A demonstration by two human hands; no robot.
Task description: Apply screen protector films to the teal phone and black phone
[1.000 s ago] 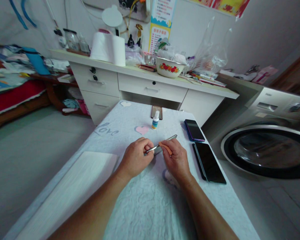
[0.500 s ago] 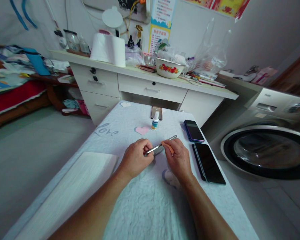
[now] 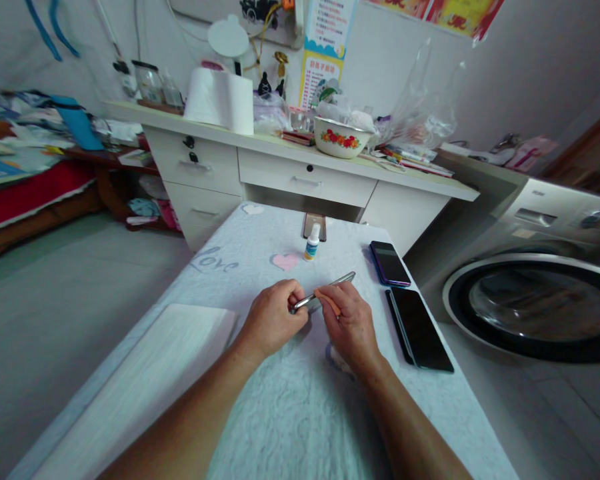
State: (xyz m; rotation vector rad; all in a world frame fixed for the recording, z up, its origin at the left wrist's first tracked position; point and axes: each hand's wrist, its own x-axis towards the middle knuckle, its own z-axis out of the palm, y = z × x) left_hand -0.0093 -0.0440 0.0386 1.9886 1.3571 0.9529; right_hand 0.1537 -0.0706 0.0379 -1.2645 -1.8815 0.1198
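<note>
My left hand (image 3: 274, 316) is closed around the near left end of a phone (image 3: 306, 301), which shows mostly as a thin silver edge, tilted up over the table. Pinched in my right hand (image 3: 353, 325) is a small orange cloth (image 3: 330, 303), pressed against the phone's edge near its middle. The phone's faces are mostly hidden by the angle and my fingers. Beyond my hands a small white spray bottle (image 3: 312, 243) with a blue and yellow label stands upright.
Another phone (image 3: 315, 227) lies behind the bottle. Along the right edge lie a dark phone (image 3: 390, 263) and a black tablet (image 3: 421, 328). A pale board (image 3: 145, 380) lies at left on the cloth-covered table (image 3: 290, 413). A washing machine (image 3: 545, 220) stands right.
My right hand has slid the orange cloth a little to the left along the phone's edge, toward my left hand. My left hand keeps its hold.
</note>
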